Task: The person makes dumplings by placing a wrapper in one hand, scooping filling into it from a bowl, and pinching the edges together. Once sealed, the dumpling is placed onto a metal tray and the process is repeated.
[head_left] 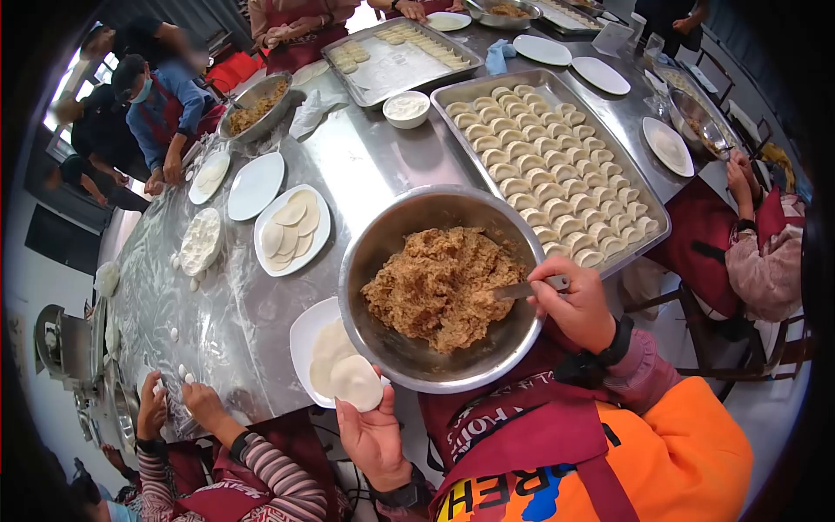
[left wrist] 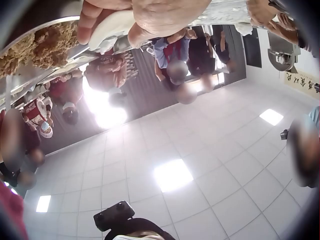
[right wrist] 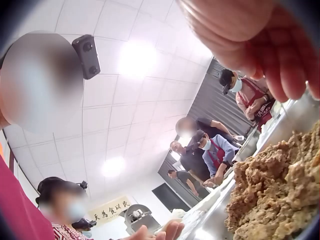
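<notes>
My left hand [head_left: 374,439] holds a round white dumpling wrapper [head_left: 355,383] between thumb and fingers, at the near left of a big steel bowl [head_left: 409,370]. In the left wrist view, the wrapper [left wrist: 112,27] shows edge-on between the fingers. Brown minced filling [head_left: 444,283] is heaped in the bowl. At the bowl's right side, my right hand [head_left: 574,304] pinches a flat metal utensil [head_left: 515,291] by its handle; its far end is buried in the filling. Under the held wrapper, more wrappers [head_left: 329,348] lie on a white plate [head_left: 304,335].
A large tray [head_left: 657,239] of folded dumplings [head_left: 548,165] lies behind the bowl to the right. Farther left are a plate of wrappers [head_left: 291,230], a bare plate [head_left: 256,187] and a flour dish [head_left: 202,244]. Other people work around the steel table [head_left: 235,331], one person's hands [head_left: 200,404] at near left.
</notes>
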A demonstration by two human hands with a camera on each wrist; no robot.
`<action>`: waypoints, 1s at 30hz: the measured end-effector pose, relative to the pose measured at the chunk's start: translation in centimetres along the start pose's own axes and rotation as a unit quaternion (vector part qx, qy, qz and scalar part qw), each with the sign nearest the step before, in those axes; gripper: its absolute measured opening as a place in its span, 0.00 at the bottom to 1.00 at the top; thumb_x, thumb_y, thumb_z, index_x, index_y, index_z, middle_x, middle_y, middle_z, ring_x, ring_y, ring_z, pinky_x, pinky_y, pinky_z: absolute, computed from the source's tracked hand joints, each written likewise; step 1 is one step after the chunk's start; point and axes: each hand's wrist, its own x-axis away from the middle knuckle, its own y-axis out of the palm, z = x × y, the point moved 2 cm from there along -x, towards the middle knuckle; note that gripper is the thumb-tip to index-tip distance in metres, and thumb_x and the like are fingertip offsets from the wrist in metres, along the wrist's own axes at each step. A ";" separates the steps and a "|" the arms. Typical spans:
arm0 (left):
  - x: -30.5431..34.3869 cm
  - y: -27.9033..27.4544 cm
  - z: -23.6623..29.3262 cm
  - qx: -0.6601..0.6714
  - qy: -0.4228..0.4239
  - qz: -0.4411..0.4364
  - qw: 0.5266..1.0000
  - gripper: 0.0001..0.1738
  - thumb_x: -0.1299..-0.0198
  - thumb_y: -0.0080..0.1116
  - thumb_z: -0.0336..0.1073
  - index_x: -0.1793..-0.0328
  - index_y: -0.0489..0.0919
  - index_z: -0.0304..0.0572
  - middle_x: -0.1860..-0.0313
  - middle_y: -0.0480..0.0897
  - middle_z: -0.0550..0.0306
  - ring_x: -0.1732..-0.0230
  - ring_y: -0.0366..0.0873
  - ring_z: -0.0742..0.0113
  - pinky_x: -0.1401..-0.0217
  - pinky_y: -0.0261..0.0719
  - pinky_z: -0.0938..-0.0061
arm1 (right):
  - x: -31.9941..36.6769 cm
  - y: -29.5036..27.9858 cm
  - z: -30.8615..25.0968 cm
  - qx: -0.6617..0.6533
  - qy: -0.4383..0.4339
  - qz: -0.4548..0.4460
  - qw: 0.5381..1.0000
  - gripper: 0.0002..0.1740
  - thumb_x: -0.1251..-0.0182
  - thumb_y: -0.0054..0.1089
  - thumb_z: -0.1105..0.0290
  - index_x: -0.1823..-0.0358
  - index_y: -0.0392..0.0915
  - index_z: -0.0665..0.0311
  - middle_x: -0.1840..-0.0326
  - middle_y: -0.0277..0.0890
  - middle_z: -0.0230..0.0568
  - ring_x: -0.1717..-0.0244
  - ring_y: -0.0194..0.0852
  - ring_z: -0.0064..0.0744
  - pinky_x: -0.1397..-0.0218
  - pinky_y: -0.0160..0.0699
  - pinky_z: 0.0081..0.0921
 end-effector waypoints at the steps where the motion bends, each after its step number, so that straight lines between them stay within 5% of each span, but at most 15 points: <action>1: 0.0 0.2 -0.1 -0.006 0.000 -0.004 1.000 0.28 0.33 0.45 0.38 0.30 0.56 0.35 0.37 0.68 0.41 0.38 0.70 0.46 0.46 0.80 0.58 | -0.1 0.2 0.2 -0.003 -0.009 -0.004 1.000 0.03 0.39 0.53 0.78 0.64 0.74 0.70 0.75 0.75 0.34 0.75 0.78 0.19 0.73 0.73 0.16; 10: -0.8 3.6 -0.4 -0.022 -0.029 -0.091 0.995 0.33 0.33 0.45 0.50 0.29 0.54 0.36 0.33 0.64 0.44 0.34 0.65 0.44 0.39 0.73 0.51 | -1.7 -0.6 2.2 -0.273 0.099 -0.012 0.957 0.07 0.34 0.50 0.75 0.59 0.73 0.69 0.74 0.77 0.38 0.75 0.78 0.25 0.73 0.76 0.16; 15: -1.8 7.1 -2.6 -0.055 -0.054 -0.119 0.990 0.41 0.37 0.40 0.63 0.29 0.55 0.38 0.33 0.64 0.45 0.33 0.64 0.49 0.36 0.68 0.49 | -2.2 -0.6 -1.0 -0.348 -0.003 -0.087 0.933 0.09 0.33 0.49 0.76 0.56 0.74 0.72 0.68 0.79 0.43 0.69 0.79 0.30 0.63 0.79 0.23; 17: -2.1 8.6 -3.7 -0.041 -0.079 -0.122 0.989 0.44 0.39 0.38 0.67 0.30 0.55 0.37 0.33 0.65 0.47 0.34 0.65 0.52 0.34 0.65 0.50 | -1.6 -0.3 -2.7 -0.236 -0.121 -0.106 0.958 0.09 0.35 0.51 0.78 0.56 0.76 0.72 0.67 0.79 0.42 0.68 0.78 0.30 0.63 0.77 0.24; 18: -2.1 9.3 -4.1 -0.034 -0.083 -0.134 0.987 0.45 0.39 0.37 0.68 0.29 0.54 0.37 0.33 0.64 0.47 0.34 0.64 0.52 0.33 0.64 0.51 | -1.7 -0.6 -3.6 -0.115 -0.245 -0.136 0.953 0.10 0.37 0.53 0.79 0.56 0.78 0.70 0.66 0.78 0.45 0.67 0.77 0.34 0.61 0.76 0.25; 21: -1.7 10.7 -4.5 0.006 -0.089 -0.151 0.984 0.48 0.41 0.37 0.70 0.29 0.53 0.36 0.31 0.62 0.46 0.32 0.62 0.51 0.31 0.61 0.53 | -1.3 0.2 -4.1 0.069 -0.466 -0.128 0.873 0.14 0.47 0.59 0.77 0.57 0.79 0.61 0.62 0.77 0.39 0.62 0.77 0.36 0.51 0.74 0.37; 24: -1.4 11.3 -4.7 0.021 -0.091 -0.155 0.983 0.49 0.41 0.37 0.71 0.29 0.52 0.36 0.31 0.61 0.44 0.31 0.60 0.50 0.30 0.59 0.54 | 0.1 0.7 -3.7 0.194 -0.527 -0.110 0.820 0.15 0.49 0.60 0.73 0.57 0.79 0.57 0.61 0.76 0.35 0.59 0.76 0.32 0.43 0.68 0.45; 30: -1.7 11.1 -5.5 0.012 -0.082 -0.133 0.988 0.49 0.41 0.39 0.70 0.30 0.53 0.33 0.33 0.62 0.40 0.33 0.63 0.49 0.32 0.63 0.55 | 1.5 1.0 -2.3 0.274 -0.516 -0.115 0.803 0.14 0.48 0.59 0.71 0.57 0.79 0.54 0.59 0.76 0.32 0.58 0.75 0.30 0.39 0.62 0.49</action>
